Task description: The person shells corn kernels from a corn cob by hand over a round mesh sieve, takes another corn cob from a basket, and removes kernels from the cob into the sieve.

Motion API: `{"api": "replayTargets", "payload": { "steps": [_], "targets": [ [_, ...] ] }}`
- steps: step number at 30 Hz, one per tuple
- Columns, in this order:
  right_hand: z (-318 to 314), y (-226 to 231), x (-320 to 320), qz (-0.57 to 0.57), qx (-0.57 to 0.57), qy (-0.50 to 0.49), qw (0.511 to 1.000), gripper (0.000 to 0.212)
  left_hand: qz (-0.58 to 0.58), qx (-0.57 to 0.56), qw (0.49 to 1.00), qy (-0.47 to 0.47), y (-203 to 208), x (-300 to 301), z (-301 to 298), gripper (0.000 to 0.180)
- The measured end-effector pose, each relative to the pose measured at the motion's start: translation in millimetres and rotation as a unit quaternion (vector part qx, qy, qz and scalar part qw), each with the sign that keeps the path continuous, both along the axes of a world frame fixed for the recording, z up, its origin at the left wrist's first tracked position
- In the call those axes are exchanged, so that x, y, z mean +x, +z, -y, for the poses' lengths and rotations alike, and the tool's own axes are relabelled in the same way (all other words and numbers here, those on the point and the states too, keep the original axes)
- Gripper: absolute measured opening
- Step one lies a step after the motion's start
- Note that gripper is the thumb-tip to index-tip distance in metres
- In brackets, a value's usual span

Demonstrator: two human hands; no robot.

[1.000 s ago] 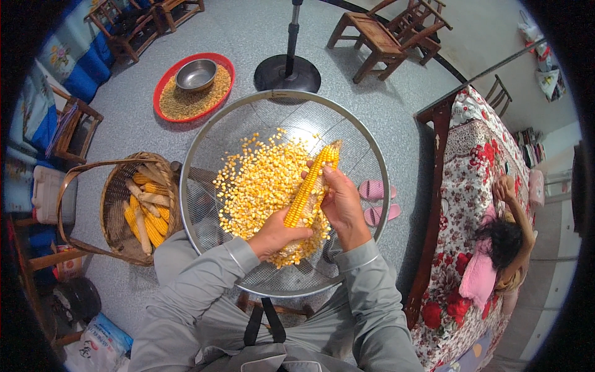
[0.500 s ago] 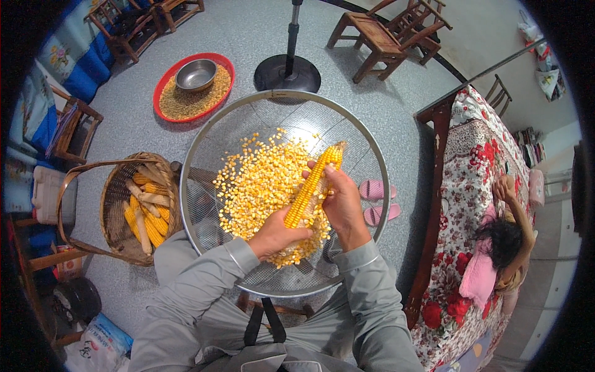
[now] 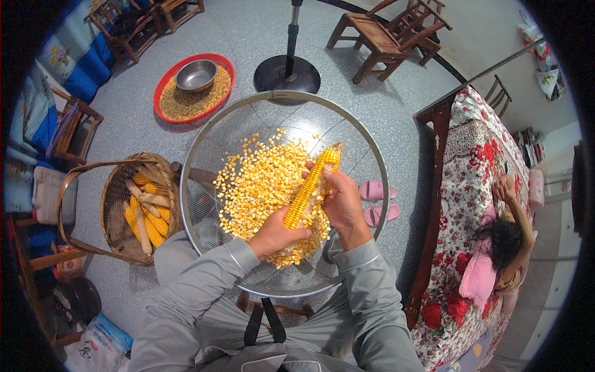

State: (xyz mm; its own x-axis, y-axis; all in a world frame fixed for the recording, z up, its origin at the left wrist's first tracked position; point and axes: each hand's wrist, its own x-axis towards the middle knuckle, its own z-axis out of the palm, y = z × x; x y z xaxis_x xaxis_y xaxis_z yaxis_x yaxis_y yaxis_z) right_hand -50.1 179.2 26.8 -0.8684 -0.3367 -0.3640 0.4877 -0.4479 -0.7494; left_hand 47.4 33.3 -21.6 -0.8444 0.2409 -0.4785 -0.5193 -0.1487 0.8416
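A yellow corn cob (image 3: 305,192), partly stripped along its right side, slants up and to the right between my hands. My left hand (image 3: 279,234) is closed round its lower end. Higher up, my right hand (image 3: 342,201) grips the cob, its thumb on the stripped side and its fingertips showing past the left edge. Beneath both hands is a round metal mesh sieve (image 3: 189,204), over my lap. A broad heap of loose corn kernels (image 3: 260,186) lies on the mesh, partly hidden by my hands.
A wicker basket (image 3: 111,211) of cobs stands left of the sieve. Farther off is a red basin (image 3: 162,111) of kernels with a metal bowl (image 3: 196,75) in it. A black stand base (image 3: 287,74) is beyond the sieve. Pink slippers (image 3: 372,190) lie right, near a bed (image 3: 458,186) with a person.
My right thumb and fingers have shifted slightly on the cob. My left hand, the sieve and the kernel heap look the same.
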Motion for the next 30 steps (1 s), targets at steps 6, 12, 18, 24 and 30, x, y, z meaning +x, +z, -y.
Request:
{"api": "replayTargets", "payload": {
  "steps": [6, 12, 18, 24, 30],
  "targets": [
    [-1.7, -0.7, 1.5, 0.037, -0.042, -0.027, 0.998, 0.043, -0.042, -0.046, 0.998, -0.015, 1.5, -2.9, 1.0, 0.053],
    [1.9, -0.7, 0.1, 0.009, 0.011, -0.03, 0.999, 0.039, -0.077, -0.075, 0.994, -0.019, -5.4, -2.0, 0.5, 0.053],
    [4.0, 2.3, 1.8, 0.028, -0.04, -0.039, 0.998, 0.037, -0.043, -0.023, 0.999, -0.001, -1.7, -1.9, 1.3, 0.051],
    [-1.2, -6.1, -2.1, 0.017, -0.008, -0.019, 1.0, 0.041, -0.037, -0.012, 0.999, -0.01, -9.2, -1.3, -1.2, 0.05],
    [2.0, -3.1, 0.9, 0.002, -0.019, -0.01, 1.0, 0.043, 0.002, 0.006, 1.0, 0.002, -0.4, -0.4, 1.6, 0.053]
  ]
}}
